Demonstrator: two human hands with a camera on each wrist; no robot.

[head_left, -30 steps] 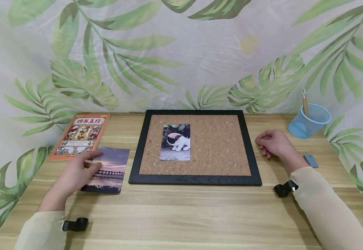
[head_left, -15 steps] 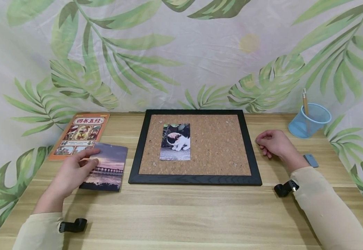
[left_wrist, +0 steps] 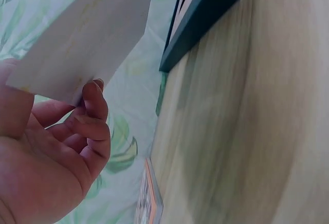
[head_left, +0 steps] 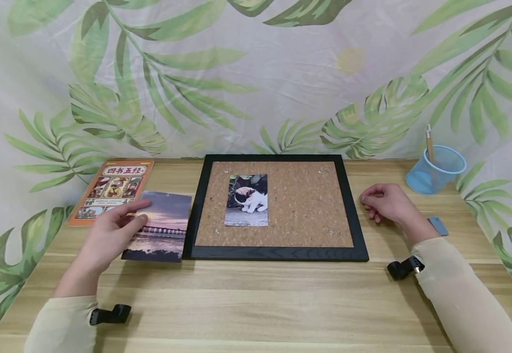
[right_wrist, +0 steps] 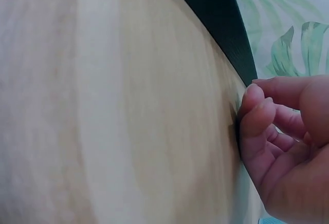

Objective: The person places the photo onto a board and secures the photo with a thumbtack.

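The left hand (head_left: 108, 240) pinches the sunset photo (head_left: 165, 235) at its left edge, holding it tilted above the table (head_left: 273, 309), near the left side of the black-framed corkboard (head_left: 310, 206). The sheet looks thin and should handle as light and springy — easily creased, perhaps slick on the printed face — so a gentle grip at edges or corners suits it. The right hand (head_left: 388, 202), fingers loosely curled with nothing visible in them, is beside the board's right side. A cat photo (head_left: 248, 200) lies on the cork; an orange booklet (head_left: 116, 184) lies farther left.
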